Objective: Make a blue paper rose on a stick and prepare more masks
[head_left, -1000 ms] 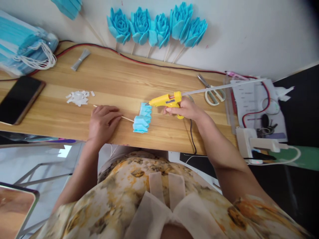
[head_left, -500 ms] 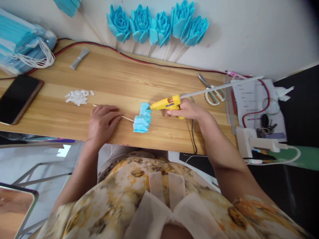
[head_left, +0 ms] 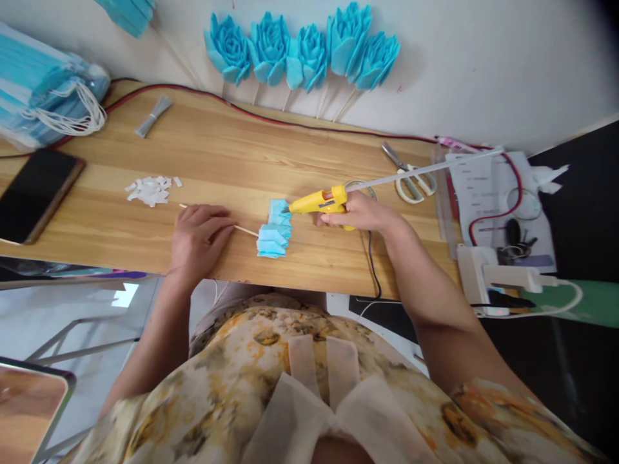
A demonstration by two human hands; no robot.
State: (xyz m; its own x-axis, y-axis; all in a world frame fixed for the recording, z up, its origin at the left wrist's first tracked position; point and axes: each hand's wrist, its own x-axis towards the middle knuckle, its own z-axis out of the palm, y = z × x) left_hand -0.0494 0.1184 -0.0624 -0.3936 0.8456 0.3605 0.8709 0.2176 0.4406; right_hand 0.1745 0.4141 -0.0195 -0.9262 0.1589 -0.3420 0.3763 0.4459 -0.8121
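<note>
My left hand [head_left: 200, 237] is closed around a thin wooden stick [head_left: 247, 230] and rests on the table. At the stick's right end lies a light-blue folded piece [head_left: 273, 240], with a pleated strip [head_left: 279, 211] reaching away from it toward the wall. In my right hand [head_left: 358, 211] is a yellow hot glue gun [head_left: 316, 202], with a long clear glue stick [head_left: 411, 174] sticking out of its back. The gun's nozzle points left and is at the strip's far right side; whether it touches I cannot tell.
Several blue flowers on sticks [head_left: 271, 48] lean on the wall. Left are a phone [head_left: 36, 193], a pack of blue masks [head_left: 33, 84], white scraps [head_left: 149, 191] and a tied bundle [head_left: 153, 116]. Right are scissors [head_left: 410, 183], papers [head_left: 483, 212], keys [head_left: 520, 248] and a power strip [head_left: 476, 277].
Almost nothing differs. The whole view has shifted slightly, and both hands, the glue gun and the blue piece keep the same places relative to each other.
</note>
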